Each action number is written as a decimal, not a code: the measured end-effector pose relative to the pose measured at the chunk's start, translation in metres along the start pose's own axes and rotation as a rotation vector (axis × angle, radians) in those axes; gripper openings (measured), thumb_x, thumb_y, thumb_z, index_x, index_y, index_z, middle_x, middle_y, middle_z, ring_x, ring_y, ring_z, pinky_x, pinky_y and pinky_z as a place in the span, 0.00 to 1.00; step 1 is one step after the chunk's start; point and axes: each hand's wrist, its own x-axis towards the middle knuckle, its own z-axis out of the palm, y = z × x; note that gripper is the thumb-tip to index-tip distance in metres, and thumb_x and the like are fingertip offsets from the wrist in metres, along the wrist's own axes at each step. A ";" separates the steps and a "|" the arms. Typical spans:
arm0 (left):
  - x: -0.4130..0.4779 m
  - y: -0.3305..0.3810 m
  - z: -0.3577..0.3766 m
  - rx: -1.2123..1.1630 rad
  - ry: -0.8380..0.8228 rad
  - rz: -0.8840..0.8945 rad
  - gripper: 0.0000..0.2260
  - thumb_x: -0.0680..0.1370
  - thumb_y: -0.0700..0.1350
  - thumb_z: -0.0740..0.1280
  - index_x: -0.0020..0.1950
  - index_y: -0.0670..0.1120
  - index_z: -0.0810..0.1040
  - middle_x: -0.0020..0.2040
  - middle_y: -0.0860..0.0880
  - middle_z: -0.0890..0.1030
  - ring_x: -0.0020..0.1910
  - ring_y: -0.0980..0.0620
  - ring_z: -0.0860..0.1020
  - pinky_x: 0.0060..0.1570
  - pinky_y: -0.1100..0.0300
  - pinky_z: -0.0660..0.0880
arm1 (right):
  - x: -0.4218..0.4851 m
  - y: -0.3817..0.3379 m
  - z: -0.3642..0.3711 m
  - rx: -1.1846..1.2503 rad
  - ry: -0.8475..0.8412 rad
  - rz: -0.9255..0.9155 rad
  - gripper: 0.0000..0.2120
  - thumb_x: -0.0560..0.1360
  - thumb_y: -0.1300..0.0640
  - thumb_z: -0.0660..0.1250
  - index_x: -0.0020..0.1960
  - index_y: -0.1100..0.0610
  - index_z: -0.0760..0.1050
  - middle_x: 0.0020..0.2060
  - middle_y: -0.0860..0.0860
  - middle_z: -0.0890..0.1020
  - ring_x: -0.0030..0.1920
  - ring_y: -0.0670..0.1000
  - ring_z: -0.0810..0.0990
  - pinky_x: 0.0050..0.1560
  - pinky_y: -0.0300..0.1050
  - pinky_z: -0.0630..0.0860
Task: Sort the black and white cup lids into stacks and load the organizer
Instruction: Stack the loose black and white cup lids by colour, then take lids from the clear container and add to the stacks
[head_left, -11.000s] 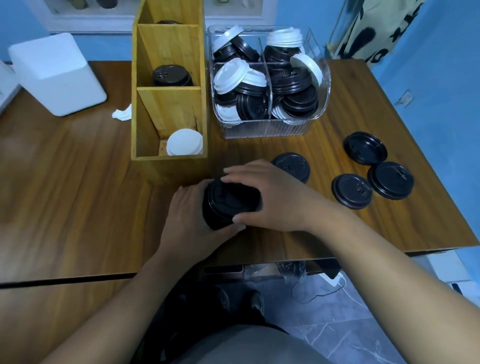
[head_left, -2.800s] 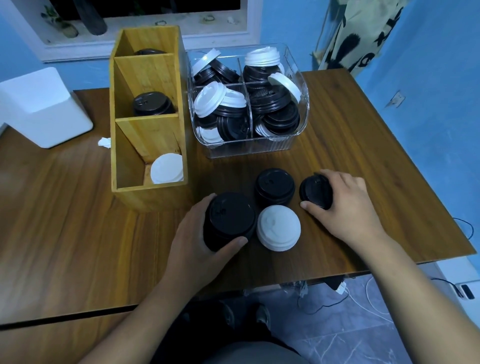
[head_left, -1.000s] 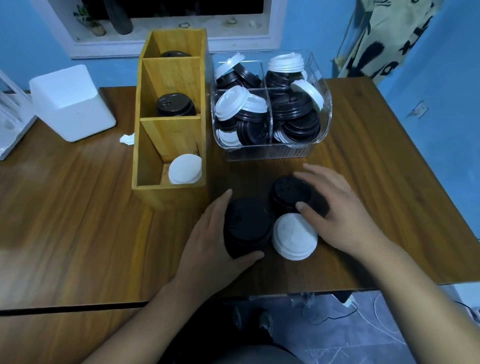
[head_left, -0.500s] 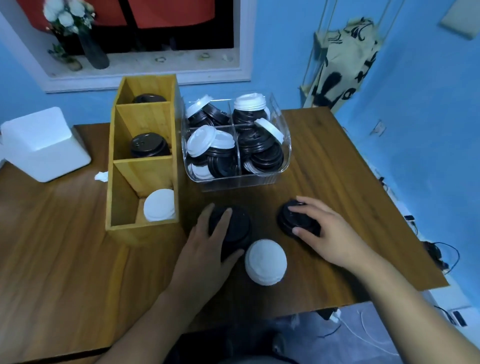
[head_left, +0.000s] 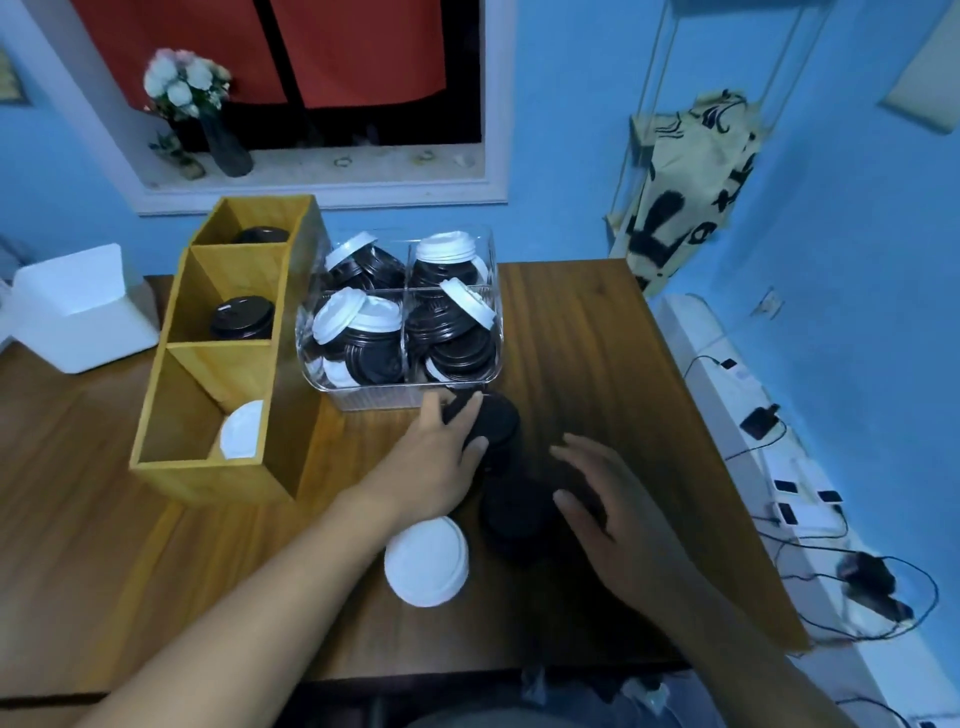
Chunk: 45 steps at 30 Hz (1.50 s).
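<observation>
Near the front edge of the brown wooden table (head_left: 597, 332), a low stack of white plastic cup lids (head_left: 426, 561) stands free, with no hand on it. Just right of it, the right hand (head_left: 618, 519) lies with fingers spread and relaxed against a short stack of black plastic cup lids (head_left: 517, 514), not closed round it. Further in, the left hand (head_left: 441, 462) curls round a taller stack of black lids (head_left: 496, 423), just in front of the clear plastic four-section bin (head_left: 363, 400). That bin holds many mixed lids, so I judge most of the sorting is left. Towards the left edge, the yellow wooden three-compartment organizer (head_left: 208, 478) is partly loaded: white lids (head_left: 241, 428) in the nearest compartment, black ones in the two behind. The lids look domed, rigid and neatly nested
</observation>
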 end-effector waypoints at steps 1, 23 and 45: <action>0.004 0.008 0.002 -0.041 -0.029 -0.002 0.28 0.85 0.56 0.57 0.83 0.49 0.56 0.70 0.52 0.57 0.68 0.47 0.68 0.65 0.60 0.65 | 0.007 0.003 -0.006 -0.047 0.055 -0.033 0.23 0.82 0.47 0.62 0.76 0.45 0.66 0.76 0.40 0.63 0.76 0.40 0.61 0.74 0.49 0.68; -0.095 -0.030 0.049 0.314 0.177 0.186 0.29 0.84 0.56 0.59 0.83 0.49 0.57 0.78 0.45 0.63 0.77 0.42 0.62 0.71 0.43 0.69 | 0.029 0.015 0.022 -0.539 -0.051 -0.135 0.39 0.69 0.33 0.71 0.69 0.57 0.68 0.78 0.52 0.63 0.81 0.55 0.54 0.75 0.65 0.63; 0.040 0.033 0.066 0.377 0.162 0.370 0.27 0.83 0.54 0.62 0.81 0.57 0.58 0.81 0.50 0.60 0.77 0.45 0.61 0.68 0.45 0.64 | 0.026 0.090 -0.053 -0.590 0.139 0.119 0.33 0.75 0.41 0.71 0.73 0.58 0.68 0.79 0.52 0.63 0.80 0.55 0.56 0.76 0.65 0.61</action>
